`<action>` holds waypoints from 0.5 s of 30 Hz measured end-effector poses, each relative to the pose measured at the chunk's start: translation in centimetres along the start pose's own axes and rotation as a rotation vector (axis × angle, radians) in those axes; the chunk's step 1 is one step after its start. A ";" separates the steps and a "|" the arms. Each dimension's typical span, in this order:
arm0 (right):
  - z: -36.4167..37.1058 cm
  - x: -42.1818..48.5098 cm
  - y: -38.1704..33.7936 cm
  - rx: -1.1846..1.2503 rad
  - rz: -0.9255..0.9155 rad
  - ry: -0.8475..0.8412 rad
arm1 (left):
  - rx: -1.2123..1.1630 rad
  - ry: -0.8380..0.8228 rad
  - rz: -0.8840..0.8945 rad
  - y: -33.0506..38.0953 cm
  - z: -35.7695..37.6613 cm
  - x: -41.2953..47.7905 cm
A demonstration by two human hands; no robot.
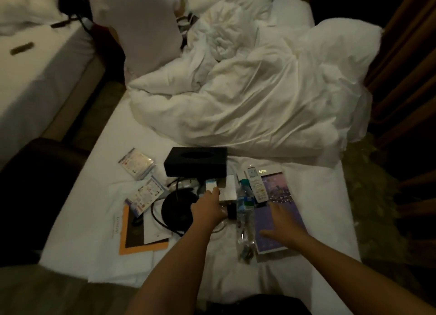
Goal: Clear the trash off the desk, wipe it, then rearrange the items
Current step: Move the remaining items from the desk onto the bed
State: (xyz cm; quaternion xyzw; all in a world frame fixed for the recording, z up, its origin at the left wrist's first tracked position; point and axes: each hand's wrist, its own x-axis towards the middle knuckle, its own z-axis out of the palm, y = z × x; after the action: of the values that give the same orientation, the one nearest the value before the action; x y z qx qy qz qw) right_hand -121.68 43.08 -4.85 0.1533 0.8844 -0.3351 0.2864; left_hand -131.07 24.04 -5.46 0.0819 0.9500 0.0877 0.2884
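Two bare hands flank the clear plastic water bottle (245, 216), which lies on the white bedsheet (236, 279) with its long axis running away from the person. The left hand (207, 208), fingers stretched forward, touches a small white-and-blue carton (211, 183) just ahead, near the black rectangular tissue box (195, 161). The right hand (280, 222) rests spread flat on the purple glossy booklet (278, 192); bare sheet lies nearer the person.
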 end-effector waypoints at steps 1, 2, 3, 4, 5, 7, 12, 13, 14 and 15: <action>0.1 0.0 -0.5 -0.021 -0.022 0.002 | -0.009 0.008 -0.010 -0.5 -0.1 -0.5; 0.2 0.0 -1.1 -0.040 -0.032 0.000 | -0.024 0.015 -0.023 -1.1 -0.3 -1.1; 0.4 0.0 -1.7 -0.059 -0.041 -0.011 | -0.040 0.024 -0.039 -1.8 -0.5 -1.8; 0.7 0.0 -2.4 -0.090 -0.058 -0.029 | -0.054 0.029 -0.057 -2.7 -0.6 -2.7; 1.1 0.0 -3.2 -0.135 -0.080 -0.048 | -0.064 0.034 -0.076 -3.8 -0.5 -3.7; 2.3 0.1 -4.9 -0.237 -0.137 -0.066 | -0.073 0.039 -0.125 -6.5 -0.2 -6.1; 7.5 -0.7 -12.5 -0.434 -0.356 -0.168 | -0.152 0.110 -0.371 -15.0 0.7 -13.6; 8.8 -1.0 -14.3 -0.475 -0.407 -0.187 | -0.179 0.134 -0.428 -16.8 0.9 -15.4; 10.3 -1.3 -15.9 -0.513 -0.454 -0.209 | -0.211 0.159 -0.486 -18.5 1.1 -17.3; 11.8 -1.7 -17.7 -0.553 -0.490 -0.238 | -0.251 0.178 -0.543 -20.3 1.5 -19.2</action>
State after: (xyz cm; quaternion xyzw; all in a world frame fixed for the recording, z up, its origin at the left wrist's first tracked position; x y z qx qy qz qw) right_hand -123.81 22.02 -2.11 -0.1853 0.9124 -0.1581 0.3290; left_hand -116.61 0.52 -0.74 -0.2189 0.9405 0.1308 0.2247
